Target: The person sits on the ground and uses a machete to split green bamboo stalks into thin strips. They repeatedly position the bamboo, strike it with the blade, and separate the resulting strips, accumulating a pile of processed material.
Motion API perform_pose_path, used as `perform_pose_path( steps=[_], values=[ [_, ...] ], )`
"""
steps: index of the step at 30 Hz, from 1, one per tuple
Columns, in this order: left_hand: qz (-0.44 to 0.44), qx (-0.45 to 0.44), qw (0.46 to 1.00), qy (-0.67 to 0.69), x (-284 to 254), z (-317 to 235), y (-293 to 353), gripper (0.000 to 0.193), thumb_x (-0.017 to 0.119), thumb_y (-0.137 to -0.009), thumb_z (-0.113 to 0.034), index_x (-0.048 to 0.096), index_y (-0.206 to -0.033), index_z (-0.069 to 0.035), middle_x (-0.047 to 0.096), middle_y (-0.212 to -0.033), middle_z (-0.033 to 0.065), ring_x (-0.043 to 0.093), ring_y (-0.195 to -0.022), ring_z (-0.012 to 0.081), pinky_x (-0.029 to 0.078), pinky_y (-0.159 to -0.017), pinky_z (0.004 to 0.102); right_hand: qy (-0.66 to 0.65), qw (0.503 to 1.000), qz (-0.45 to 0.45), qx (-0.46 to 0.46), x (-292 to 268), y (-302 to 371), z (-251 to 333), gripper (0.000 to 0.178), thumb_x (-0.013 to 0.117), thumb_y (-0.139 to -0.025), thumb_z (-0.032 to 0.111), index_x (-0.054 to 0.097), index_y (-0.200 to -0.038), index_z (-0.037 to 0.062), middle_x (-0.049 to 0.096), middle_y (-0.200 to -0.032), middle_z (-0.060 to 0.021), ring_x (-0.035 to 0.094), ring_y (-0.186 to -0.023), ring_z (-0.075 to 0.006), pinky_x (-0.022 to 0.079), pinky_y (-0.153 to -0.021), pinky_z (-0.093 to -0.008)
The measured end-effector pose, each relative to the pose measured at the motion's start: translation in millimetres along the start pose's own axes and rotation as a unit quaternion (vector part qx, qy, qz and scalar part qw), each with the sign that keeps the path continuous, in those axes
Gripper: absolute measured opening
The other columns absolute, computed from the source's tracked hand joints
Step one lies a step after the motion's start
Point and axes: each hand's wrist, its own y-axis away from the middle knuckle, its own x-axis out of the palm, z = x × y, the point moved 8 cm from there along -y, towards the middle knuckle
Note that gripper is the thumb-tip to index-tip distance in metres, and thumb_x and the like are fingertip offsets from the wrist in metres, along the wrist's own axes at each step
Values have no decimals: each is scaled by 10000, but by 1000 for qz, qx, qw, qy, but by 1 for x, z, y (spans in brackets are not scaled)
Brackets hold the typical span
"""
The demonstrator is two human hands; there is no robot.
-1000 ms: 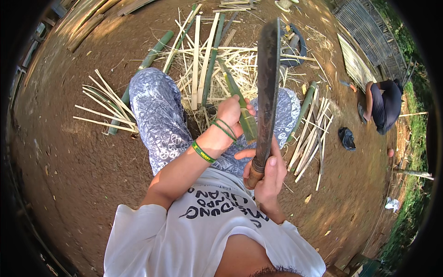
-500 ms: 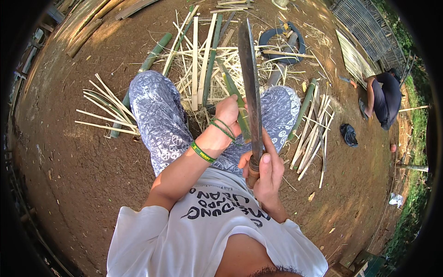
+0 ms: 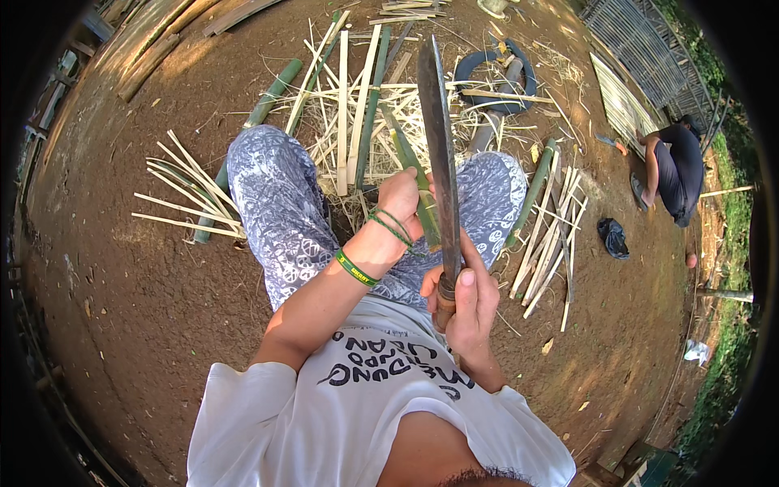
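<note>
My left hand (image 3: 401, 200) is closed round a green bamboo strip (image 3: 415, 169), which slants away from me between my knees. In my right hand (image 3: 473, 302) is the wooden handle of a machete (image 3: 441, 154), its long dark blade pointing up and away from me. The blade stands just right of the bamboo strip and overlaps it in the view; whether they touch I cannot tell. Beyond my knees, a heap of pale bamboo shavings (image 3: 324, 150) lies on the ground with long split strips (image 3: 353, 105) across it.
Bundles of split bamboo lie at left (image 3: 191, 188) and right (image 3: 550, 252). Green bamboo poles (image 3: 276, 91) lie beside both knees. A black ring (image 3: 527, 81) rests beyond the shavings. At far right a person (image 3: 678, 170) crouches near a knife (image 3: 610, 143) and a black plastic bag (image 3: 613, 238).
The machete blade has shifted very slightly to the left at its tip. Both hands keep their grips, and the bamboo strip stays almost in place.
</note>
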Motion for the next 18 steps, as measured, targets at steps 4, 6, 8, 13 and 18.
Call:
perform_pose_path(
  steps=[4,6,8,13,18],
  values=[
    [-5,9,1000,-17,3,-1,2,290,335,-1075,-195,472,-1025,54,514,-780,120,507,-686,190,491,-617,288,4,1000,-4,3,-1,0,-1,627,335,-1073,394,364,-1465,-95,621,-675,-80,510,-513,-73,400,-479,-227],
    [7,-2,999,-39,-1,0,-3,293,318,-1074,-202,468,-1023,44,511,-776,108,508,-683,181,489,-613,283,26,1000,-5,4,0,0,0,636,352,-1070,406,356,-1474,-86,617,-673,-72,504,-513,-69,393,-475,-232],
    [-2,-2,998,-64,-2,-1,-2,293,304,-1073,-208,468,-1015,27,508,-772,91,506,-678,168,482,-612,277,43,999,-12,-4,0,0,1,638,372,-1065,402,342,-1484,-79,614,-668,-65,500,-512,-69,391,-474,-237],
    [44,-10,999,-12,-9,-1,-9,237,389,-1036,-162,500,-946,28,536,-770,109,533,-671,202,502,-617,323,81,996,-28,-36,0,-1,5,629,511,-996,225,292,-1490,-98,597,-637,-98,572,-516,-154,445,-501,-314],
    [31,-16,999,-39,-5,-7,-4,263,342,-1060,-208,470,-964,1,505,-768,98,515,-686,182,490,-619,289,110,992,-24,-61,2,-4,12,651,539,-980,244,300,-1476,-104,576,-635,-129,602,-526,-238,447,-508,-354]
  ],
)
